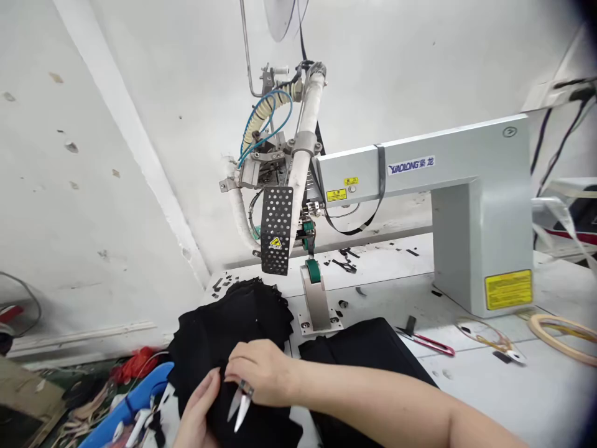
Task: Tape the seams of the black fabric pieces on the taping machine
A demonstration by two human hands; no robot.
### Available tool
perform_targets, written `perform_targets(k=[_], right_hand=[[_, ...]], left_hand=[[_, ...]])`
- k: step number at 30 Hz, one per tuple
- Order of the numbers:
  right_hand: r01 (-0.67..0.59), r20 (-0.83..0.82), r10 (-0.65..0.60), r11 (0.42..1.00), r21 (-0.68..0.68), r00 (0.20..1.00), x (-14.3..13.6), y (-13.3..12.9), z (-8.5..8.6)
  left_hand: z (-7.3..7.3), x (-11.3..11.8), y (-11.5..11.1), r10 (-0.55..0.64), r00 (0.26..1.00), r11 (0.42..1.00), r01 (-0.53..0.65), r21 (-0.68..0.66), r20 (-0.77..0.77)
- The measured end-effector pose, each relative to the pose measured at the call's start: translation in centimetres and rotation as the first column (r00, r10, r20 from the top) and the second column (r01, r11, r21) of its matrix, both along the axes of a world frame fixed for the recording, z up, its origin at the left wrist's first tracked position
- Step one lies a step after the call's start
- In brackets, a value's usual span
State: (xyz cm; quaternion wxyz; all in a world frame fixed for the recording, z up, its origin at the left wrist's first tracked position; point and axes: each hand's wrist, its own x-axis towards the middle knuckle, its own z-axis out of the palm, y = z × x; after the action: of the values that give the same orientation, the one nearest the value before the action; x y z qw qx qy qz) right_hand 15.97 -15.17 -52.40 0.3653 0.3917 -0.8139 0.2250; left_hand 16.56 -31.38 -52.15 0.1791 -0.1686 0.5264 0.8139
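Note:
Thread snips point(240, 404) sit in my right hand point(265, 373), their two blades spread apart and pointing down toward me. The fingertips of that hand are closed at the black fabric point(224, 336), close to my left fingertips. My left hand point(201, 407) is pinched on the edge of the fabric, its thumb uppermost. The black pieces lie in a fanned, layered pile at the table's left side. A second stack of black fabric point(368, 351) lies under my right forearm.
A grey seam-sealing type machine point(420, 168) with a green roller post point(314, 292) stands behind the pile. A red-handled cutter point(433, 344), black scraps point(345, 264) and a tape ring point(564, 339) lie on the table point(396, 298). A blue bin point(125, 410) is at lower left.

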Motion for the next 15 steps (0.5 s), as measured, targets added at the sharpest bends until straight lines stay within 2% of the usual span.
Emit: perform_targets(k=[3, 5, 8, 10, 11, 13, 15], right_hand=[[-0.021, -0.119, 0.046, 0.978, 0.205, 0.992, -0.1, 1.5, 0.5], [-0.017, -0.103, 0.045, 0.968, 0.250, 0.994, -0.2, 1.9, 0.5], [-0.049, -0.024, 0.055, 0.973, 0.225, 0.998, -0.1, 1.7, 0.2], [-0.086, 0.069, 0.076, 0.986, 0.145, 0.995, 0.5, 1.4, -0.1], [-0.098, 0.133, 0.085, 0.991, 0.095, 0.988, 1.0, 1.3, -0.1], [-0.088, 0.261, 0.083, 0.996, 0.009, 0.962, 2.5, 1.5, -0.1], [-0.047, 0.322, 0.055, 0.998, -0.032, 0.945, 4.0, 2.3, 0.0]], left_hand=[[2.2, 0.6, 0.9, -0.126, 0.991, 0.987, 0.119, -0.109, -0.053], [2.8, 0.8, 1.2, -0.192, 0.978, 0.964, 0.171, -0.204, -0.084], [2.4, 0.3, 1.6, -0.322, 0.925, 0.905, 0.238, -0.352, -0.203], [1.6, -1.3, 1.3, -0.377, 0.877, 0.869, 0.224, -0.441, -0.298], [1.4, -2.5, 0.8, -0.365, 0.871, 0.865, 0.187, -0.465, -0.330], [1.7, -5.6, -0.6, -0.218, 0.912, 0.894, 0.044, -0.445, -0.348], [3.2, -8.6, -2.3, -0.057, 0.954, 0.910, -0.072, -0.409, -0.294]])
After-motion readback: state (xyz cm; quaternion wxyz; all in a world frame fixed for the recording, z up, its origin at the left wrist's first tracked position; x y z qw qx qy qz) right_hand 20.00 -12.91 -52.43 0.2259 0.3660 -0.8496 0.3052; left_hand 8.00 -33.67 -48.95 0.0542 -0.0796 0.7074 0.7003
